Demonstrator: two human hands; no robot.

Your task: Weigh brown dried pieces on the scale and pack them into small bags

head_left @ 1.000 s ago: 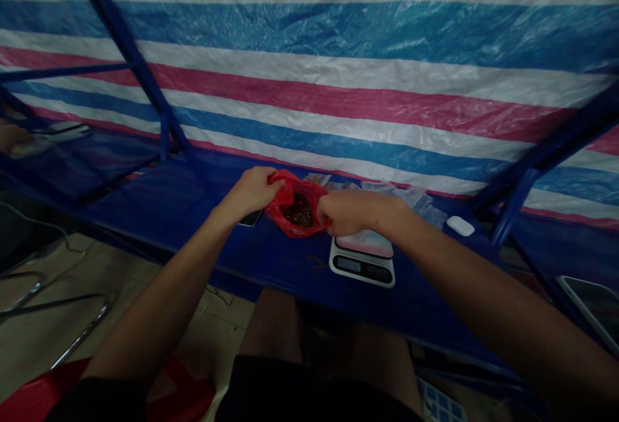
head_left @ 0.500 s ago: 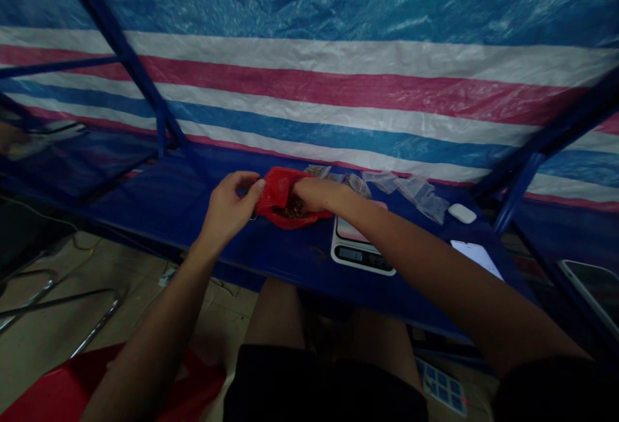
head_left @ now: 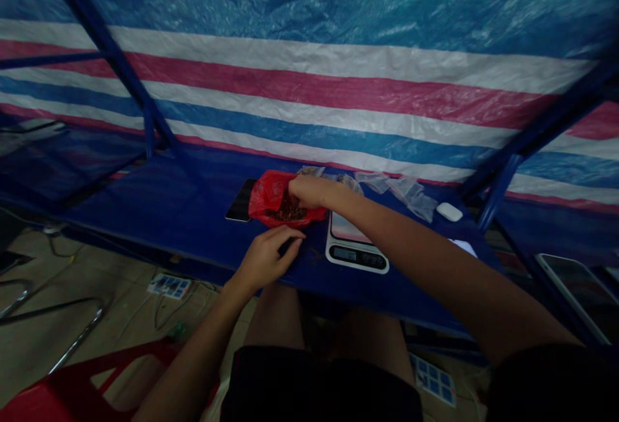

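An opened red plastic bag (head_left: 265,198) lies on the blue table, with small dark brown pieces (head_left: 289,211) inside; I cannot make out their kind. My right hand (head_left: 305,191) reaches into the bag from the right, fingers curled down among the pieces and tips hidden. Just in front of the bag, my left hand (head_left: 271,256) is near the table's front edge, thumb and fingers apart, holding nothing visible. Right of the bag sits a white digital scale (head_left: 356,256) with a lit display, partly under my right forearm.
A dark phone (head_left: 240,201) lies left of the bag. Clear plastic bags (head_left: 413,196) lie along the back, near a white mouse-like object (head_left: 449,211). Blue metal posts (head_left: 498,193) frame the table (head_left: 193,216). A red stool (head_left: 72,383) stands below left.
My left hand has let go of the red bag's left edge and moved down and right to the table's front. The phone beside the bag is now uncovered. My right hand stays inside.
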